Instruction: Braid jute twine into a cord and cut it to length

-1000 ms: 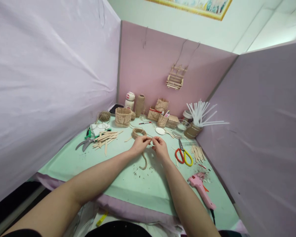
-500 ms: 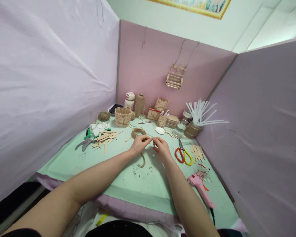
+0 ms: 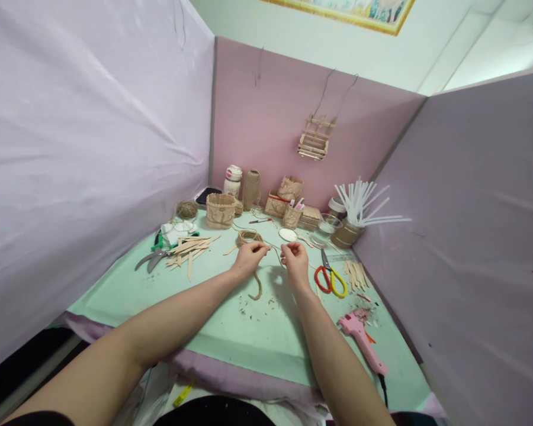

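Note:
My left hand (image 3: 249,259) is closed in a pinch on a length of brown twine just in front of a coil of rope (image 3: 249,236). A thicker rope tail (image 3: 259,286) curls out below this hand onto the table. To the right, my right hand (image 3: 295,260) is closed with thumb and fingers pinching thin twine (image 3: 275,249), which runs in the gap between the two hands. The fingertips partly hide where the strands meet. Dark fibre scraps lie on the cloth below.
Red-and-yellow scissors (image 3: 331,279) and a pink glue gun (image 3: 363,340) lie to the right. On the left are pruning shears (image 3: 153,258) and wooden strips (image 3: 193,248). A decorated basket (image 3: 220,210), a twine cone (image 3: 251,189) and white glue sticks (image 3: 359,201) stand at the back.
My right hand has moved right, away from my left hand, opening a gap with twine visible in it. My left hand has shifted only slightly left.

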Demonstrator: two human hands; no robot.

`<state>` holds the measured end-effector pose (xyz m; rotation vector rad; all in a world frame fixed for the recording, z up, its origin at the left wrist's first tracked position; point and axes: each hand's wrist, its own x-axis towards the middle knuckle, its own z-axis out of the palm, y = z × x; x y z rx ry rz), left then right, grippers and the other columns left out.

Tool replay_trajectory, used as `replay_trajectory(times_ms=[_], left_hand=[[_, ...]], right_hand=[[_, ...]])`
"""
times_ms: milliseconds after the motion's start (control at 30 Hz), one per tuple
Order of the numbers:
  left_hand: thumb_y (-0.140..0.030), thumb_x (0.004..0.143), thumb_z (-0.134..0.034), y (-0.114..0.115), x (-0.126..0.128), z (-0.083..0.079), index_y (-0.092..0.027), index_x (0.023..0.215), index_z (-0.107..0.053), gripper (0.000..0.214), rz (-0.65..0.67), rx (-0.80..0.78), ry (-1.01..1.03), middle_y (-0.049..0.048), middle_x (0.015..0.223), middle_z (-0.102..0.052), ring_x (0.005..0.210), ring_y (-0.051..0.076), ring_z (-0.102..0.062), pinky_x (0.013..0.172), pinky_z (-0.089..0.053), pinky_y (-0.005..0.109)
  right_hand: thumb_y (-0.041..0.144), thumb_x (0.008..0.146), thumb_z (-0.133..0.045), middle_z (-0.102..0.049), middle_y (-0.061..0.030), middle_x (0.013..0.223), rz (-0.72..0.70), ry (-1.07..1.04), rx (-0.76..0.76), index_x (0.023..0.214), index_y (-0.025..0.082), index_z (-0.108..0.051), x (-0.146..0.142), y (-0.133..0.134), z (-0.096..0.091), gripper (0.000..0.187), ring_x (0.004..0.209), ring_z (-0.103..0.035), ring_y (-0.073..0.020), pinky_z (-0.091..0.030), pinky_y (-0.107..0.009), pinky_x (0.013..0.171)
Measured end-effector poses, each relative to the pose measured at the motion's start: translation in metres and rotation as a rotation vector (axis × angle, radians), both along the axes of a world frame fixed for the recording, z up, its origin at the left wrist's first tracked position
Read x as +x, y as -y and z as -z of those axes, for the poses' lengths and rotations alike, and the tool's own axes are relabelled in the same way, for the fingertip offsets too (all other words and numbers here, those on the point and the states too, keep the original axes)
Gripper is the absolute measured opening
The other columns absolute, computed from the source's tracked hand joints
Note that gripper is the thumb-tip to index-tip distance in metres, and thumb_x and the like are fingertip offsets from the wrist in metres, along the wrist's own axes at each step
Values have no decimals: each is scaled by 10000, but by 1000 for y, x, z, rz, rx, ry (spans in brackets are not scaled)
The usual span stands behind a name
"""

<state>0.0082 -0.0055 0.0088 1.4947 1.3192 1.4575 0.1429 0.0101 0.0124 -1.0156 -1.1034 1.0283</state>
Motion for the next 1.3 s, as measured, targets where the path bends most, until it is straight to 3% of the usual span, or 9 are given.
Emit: replay_trajectory(times_ms=[167,533,833,1133,1300], left_hand=[[-341,738,-534,0,0,0,-135,696,-646,239,49,45,-4,27,682,-620,690,144,-535,657,-414,247],[-322,726,-556,1,2,3,-132,751,-664,220,60,11,-29,37,742,-651,705,149,-542,680,-409,264],[-341,670,-623,-5,4,10,-133,761,-626,227,64,-16,182,18,723,-609,692,131,-522,675,-401,261],[-355,628,-659,-7,4,10,-116,730,-619,263,137,-186,320,-36,564,-476,507,63,-355,494,-265,219],[-365,588,-705,-6,5,8,-118,734,-631,296,215,-237,414,-39,560,-461,499,55,-343,483,-248,211]], right_hand=[[381,607,-693,-567,5,692,-80,152,-28,764,189,-502,-2,-2,7,313,606,-508,-115,-376,-226,505],[339,621,-675,-606,8,720,-66,83,73,833,201,-456,-4,-2,8,336,631,-537,-123,-416,-247,576],[317,635,-670,-615,2,733,-51,138,135,828,204,-453,-5,-1,7,312,684,-570,-137,-439,-279,674],[304,650,-657,-621,-8,748,-57,152,137,839,200,-453,-5,2,5,297,701,-574,-141,-438,-281,682],[319,619,-672,-591,21,685,-36,94,-2,830,205,-459,-4,1,6,321,623,-541,-122,-417,-246,580]])
